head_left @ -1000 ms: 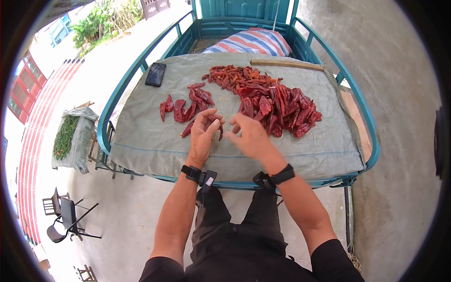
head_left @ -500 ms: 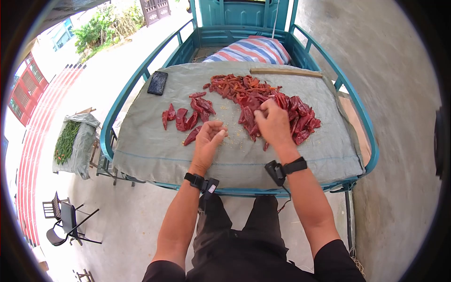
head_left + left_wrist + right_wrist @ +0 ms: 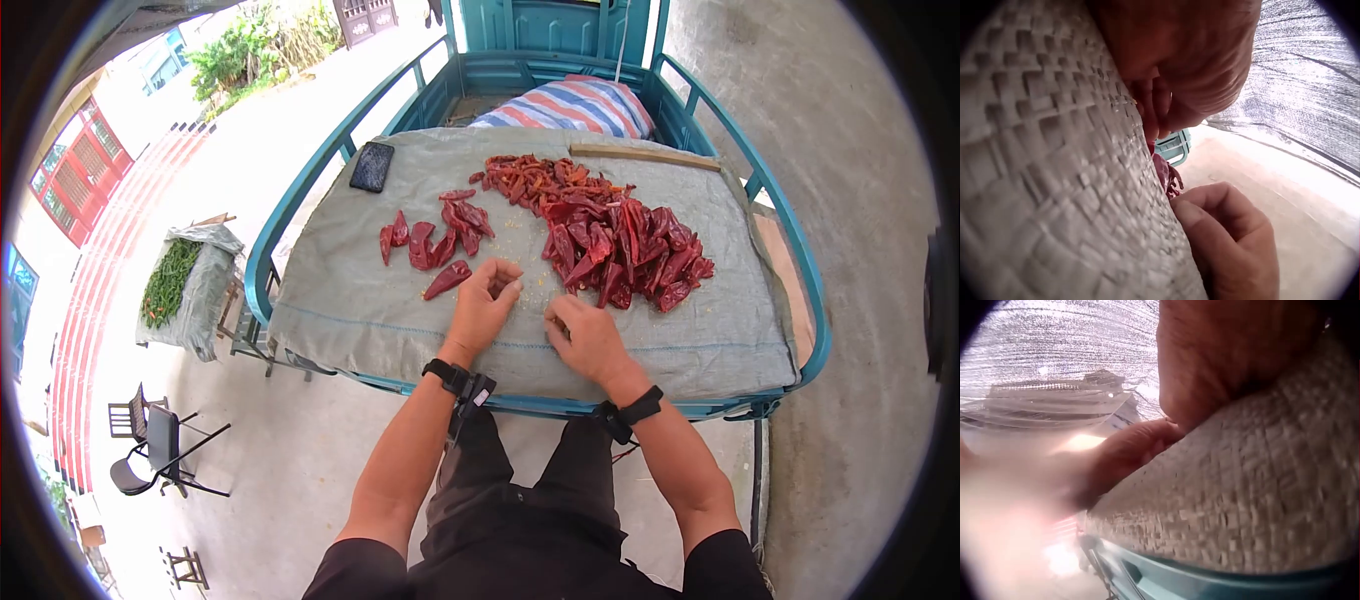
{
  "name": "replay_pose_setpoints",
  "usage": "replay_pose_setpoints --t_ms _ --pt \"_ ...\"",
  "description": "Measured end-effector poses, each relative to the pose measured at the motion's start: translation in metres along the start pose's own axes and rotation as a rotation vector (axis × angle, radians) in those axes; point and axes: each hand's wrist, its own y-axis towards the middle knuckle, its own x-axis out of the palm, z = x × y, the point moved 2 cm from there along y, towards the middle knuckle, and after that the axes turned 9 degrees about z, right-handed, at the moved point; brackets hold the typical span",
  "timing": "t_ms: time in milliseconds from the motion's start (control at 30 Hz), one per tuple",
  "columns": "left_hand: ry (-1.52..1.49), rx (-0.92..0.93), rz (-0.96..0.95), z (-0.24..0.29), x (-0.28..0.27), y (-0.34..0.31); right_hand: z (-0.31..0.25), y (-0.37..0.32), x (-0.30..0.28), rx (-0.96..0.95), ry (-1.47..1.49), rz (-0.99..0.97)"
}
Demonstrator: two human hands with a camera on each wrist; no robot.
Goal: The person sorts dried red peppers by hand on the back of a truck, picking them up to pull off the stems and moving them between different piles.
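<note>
My left hand (image 3: 485, 308) is low over the grey woven sheet (image 3: 400, 315), fingers loosely bent, with no object visible in it. A single dark red pepper (image 3: 447, 280) lies just left of it. To its right, my right hand (image 3: 588, 338) rests near the sheet's front part with bent fingers. In the left wrist view, the right hand's (image 3: 1229, 240) thumb and forefinger tips come close together at the sheet; whether anything is between them cannot be seen. Behind it lies a large heap of red peppers (image 3: 630, 250); several more peppers (image 3: 422, 246) form a smaller group at left.
Smaller orange-red pieces (image 3: 545, 182) adjoin the heap. A dark phone (image 3: 372, 167) and a wooden strip (image 3: 645, 156) lie on the sheet. Teal rails (image 3: 300, 205) flank it, with a striped bag (image 3: 575, 105) behind. Green peppers (image 3: 170, 283) and a folding chair (image 3: 163, 440) stand left.
My right hand went out to the heap and came back toward the front, near my left hand. The dark red piece earlier at my left fingers is gone from them. The view has shifted.
</note>
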Motion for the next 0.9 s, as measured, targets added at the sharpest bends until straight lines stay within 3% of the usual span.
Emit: replay_pose_setpoints --t_ms 100,233,433,533,733,833,900 --pt "0.033 0.006 0.178 0.002 0.0 -0.002 -0.001 -0.005 0.003 0.024 -0.019 0.016" --pt "0.432 0.277 0.395 0.024 -0.011 -0.001 0.004 -0.004 0.003 0.03 -0.009 0.027" --pt "1.007 0.312 0.398 0.038 -0.054 0.006 0.002 -0.006 0.004 0.044 0.003 0.033" --pt "1.123 0.176 0.322 0.032 -0.066 0.003 0.001 -0.005 0.003 0.039 -0.009 0.043" --pt "1.133 0.133 0.297 0.028 -0.067 0.004 -0.001 -0.006 0.003 0.05 0.0 0.045" --pt "1.013 0.052 0.223 0.042 -0.062 0.007 0.002 -0.005 0.001 0.072 0.05 0.029" --pt "0.775 -0.001 0.147 0.038 -0.053 0.007 0.006 -0.006 0.001 0.131 0.122 0.016"
